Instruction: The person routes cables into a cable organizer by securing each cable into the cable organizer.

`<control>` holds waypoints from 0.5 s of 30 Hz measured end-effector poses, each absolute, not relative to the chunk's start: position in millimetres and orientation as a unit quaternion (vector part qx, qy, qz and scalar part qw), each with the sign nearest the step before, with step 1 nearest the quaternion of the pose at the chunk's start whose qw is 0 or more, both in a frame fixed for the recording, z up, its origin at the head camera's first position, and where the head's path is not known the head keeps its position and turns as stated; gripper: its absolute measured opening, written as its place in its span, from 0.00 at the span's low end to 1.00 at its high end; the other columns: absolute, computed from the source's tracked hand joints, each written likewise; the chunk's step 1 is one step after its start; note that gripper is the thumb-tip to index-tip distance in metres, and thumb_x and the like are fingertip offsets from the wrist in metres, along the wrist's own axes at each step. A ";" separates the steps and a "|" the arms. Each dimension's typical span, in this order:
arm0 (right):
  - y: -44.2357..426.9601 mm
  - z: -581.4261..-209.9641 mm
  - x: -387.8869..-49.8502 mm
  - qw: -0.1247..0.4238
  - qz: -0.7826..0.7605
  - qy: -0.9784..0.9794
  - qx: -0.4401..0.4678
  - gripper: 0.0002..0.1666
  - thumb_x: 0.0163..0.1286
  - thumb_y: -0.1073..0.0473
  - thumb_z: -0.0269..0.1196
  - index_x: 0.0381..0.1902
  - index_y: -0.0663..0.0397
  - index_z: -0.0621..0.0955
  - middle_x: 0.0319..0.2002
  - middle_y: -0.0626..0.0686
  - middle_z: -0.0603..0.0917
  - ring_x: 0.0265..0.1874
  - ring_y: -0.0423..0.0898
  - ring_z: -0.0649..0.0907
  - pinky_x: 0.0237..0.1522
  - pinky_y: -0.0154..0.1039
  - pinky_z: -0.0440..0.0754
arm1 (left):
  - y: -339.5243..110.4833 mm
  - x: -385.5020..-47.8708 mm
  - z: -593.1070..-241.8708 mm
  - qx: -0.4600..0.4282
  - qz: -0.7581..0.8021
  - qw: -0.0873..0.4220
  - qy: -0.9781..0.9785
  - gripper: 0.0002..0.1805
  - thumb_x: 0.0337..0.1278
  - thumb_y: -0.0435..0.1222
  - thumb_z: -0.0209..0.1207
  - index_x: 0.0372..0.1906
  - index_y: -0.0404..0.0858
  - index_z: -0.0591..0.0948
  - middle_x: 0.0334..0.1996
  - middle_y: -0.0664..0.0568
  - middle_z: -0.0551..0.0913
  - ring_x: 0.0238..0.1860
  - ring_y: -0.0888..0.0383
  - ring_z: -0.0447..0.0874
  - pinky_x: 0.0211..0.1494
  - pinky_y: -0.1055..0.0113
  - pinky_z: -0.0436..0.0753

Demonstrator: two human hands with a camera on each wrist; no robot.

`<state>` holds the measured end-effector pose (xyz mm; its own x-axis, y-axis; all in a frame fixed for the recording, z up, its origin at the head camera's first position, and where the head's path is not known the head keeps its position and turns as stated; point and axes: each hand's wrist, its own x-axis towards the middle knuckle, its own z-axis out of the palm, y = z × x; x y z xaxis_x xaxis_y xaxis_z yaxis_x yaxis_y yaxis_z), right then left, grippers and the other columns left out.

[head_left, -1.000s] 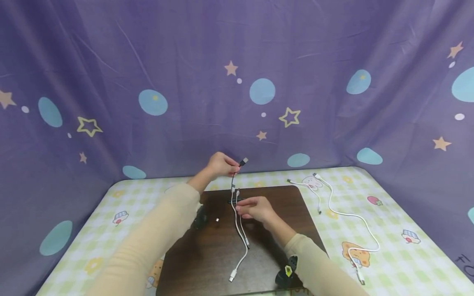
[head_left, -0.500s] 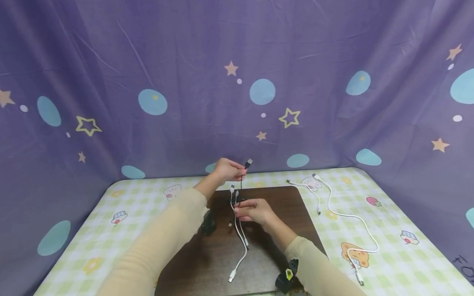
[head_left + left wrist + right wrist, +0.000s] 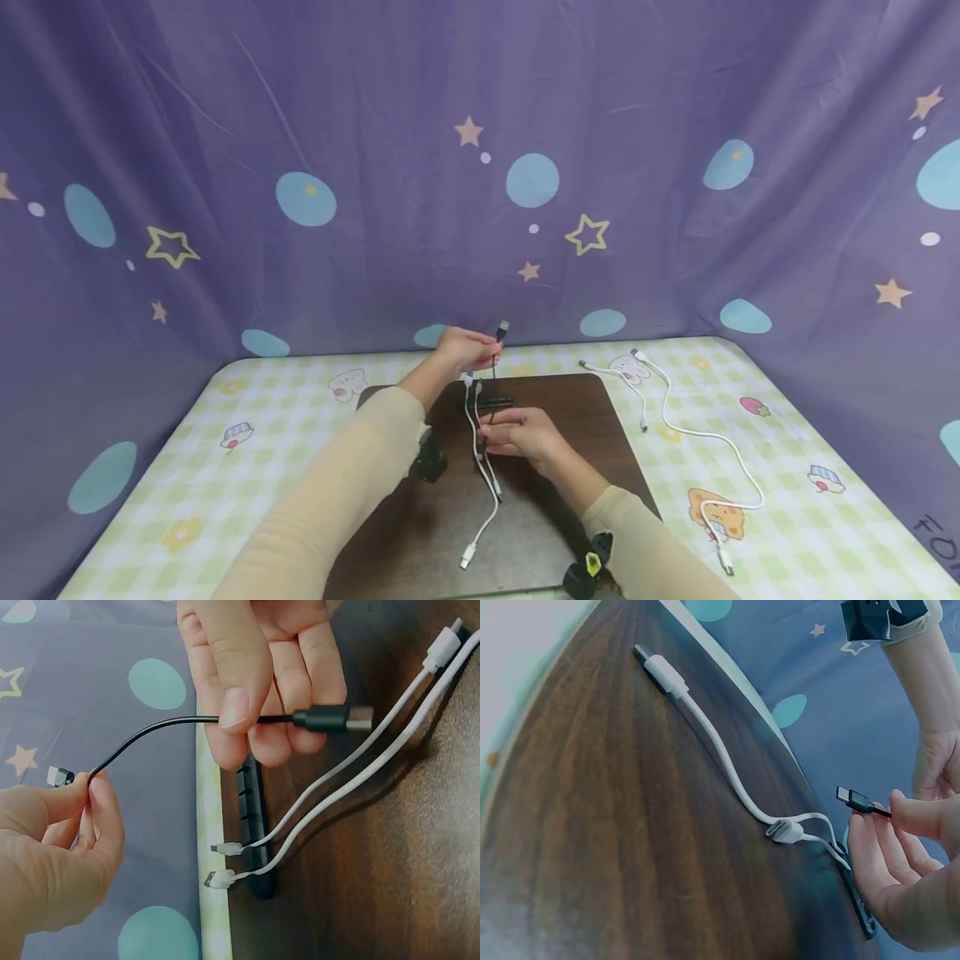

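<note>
A short black USB cable (image 3: 161, 723) is stretched between both hands. My left hand (image 3: 468, 348) pinches it just below the USB-A plug (image 3: 502, 331), above the board's far edge. Lower and nearer, my right hand (image 3: 522, 435) pinches the other end between thumb and fingers. The small metal-tipped plug (image 3: 326, 718) there sticks out past the fingers. Below the hands lies a black slotted cable holder (image 3: 256, 817). Two white cables, a thin one (image 3: 319, 780) and a thicker one (image 3: 390, 750), run across it, their USB ends beyond its far side.
A dark brown wooden board (image 3: 427, 542) lies on the checked tablecloth (image 3: 277, 450). To its right are a short white cable (image 3: 637, 389) and a longer, curving white cable (image 3: 708, 433). A purple curtain (image 3: 420, 250) hangs behind the table.
My left hand has moved right and slightly down with the black cable's USB-A end. The cable's other end, earlier hanging left of my right hand, is now in that hand's fingers.
</note>
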<state>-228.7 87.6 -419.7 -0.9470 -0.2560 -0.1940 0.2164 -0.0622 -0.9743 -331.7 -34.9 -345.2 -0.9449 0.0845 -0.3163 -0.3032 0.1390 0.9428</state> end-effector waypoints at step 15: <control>107.7 -422.2 -208.1 0.145 -0.715 0.683 0.028 0.21 0.63 0.68 0.62 0.51 0.78 0.77 0.28 0.48 0.88 0.29 0.37 0.86 0.34 0.31 0.87 | -32.1 -332.8 -376.5 -0.055 0.720 0.215 0.658 0.20 0.60 0.27 0.59 0.57 0.26 0.76 0.29 0.52 0.86 0.30 0.63 0.84 0.36 0.76 0.86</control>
